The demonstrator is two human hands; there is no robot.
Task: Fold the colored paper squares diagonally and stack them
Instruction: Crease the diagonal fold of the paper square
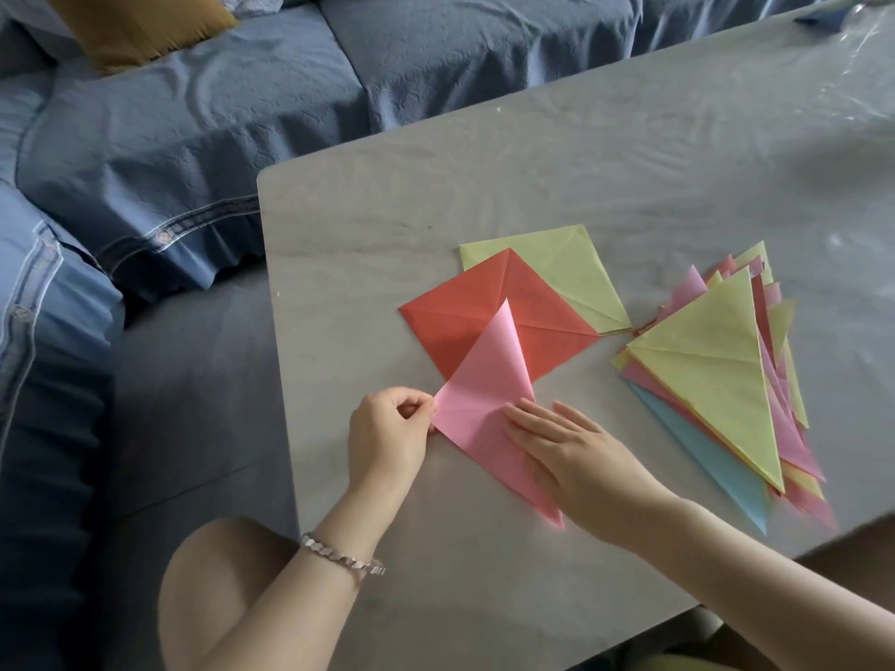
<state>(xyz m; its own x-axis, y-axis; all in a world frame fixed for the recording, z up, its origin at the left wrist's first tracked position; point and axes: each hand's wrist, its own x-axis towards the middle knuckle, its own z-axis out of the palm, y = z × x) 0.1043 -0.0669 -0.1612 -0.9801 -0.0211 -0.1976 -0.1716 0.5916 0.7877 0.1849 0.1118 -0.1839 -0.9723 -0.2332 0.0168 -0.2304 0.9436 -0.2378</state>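
A pink paper (477, 399), folded into a triangle, lies on the grey table (532, 186) in front of me. My left hand (387, 438) pinches its left corner between thumb and fingers. My right hand (576, 462) lies flat on it, fingers apart, pressing it down. Behind the pink paper lies an unfolded red square (465, 312), creased across its diagonals, and partly under that a yellow square (566, 268). To the right is a fanned stack of folded triangles (717, 380), yellow on top, with pink and blue ones beneath.
A blue-covered sofa (193, 113) runs along the table's far and left sides, with a mustard cushion (140, 21) at the top left. My knee (218, 588) shows below the table's near left edge. A bracelet (339, 556) circles my left wrist.
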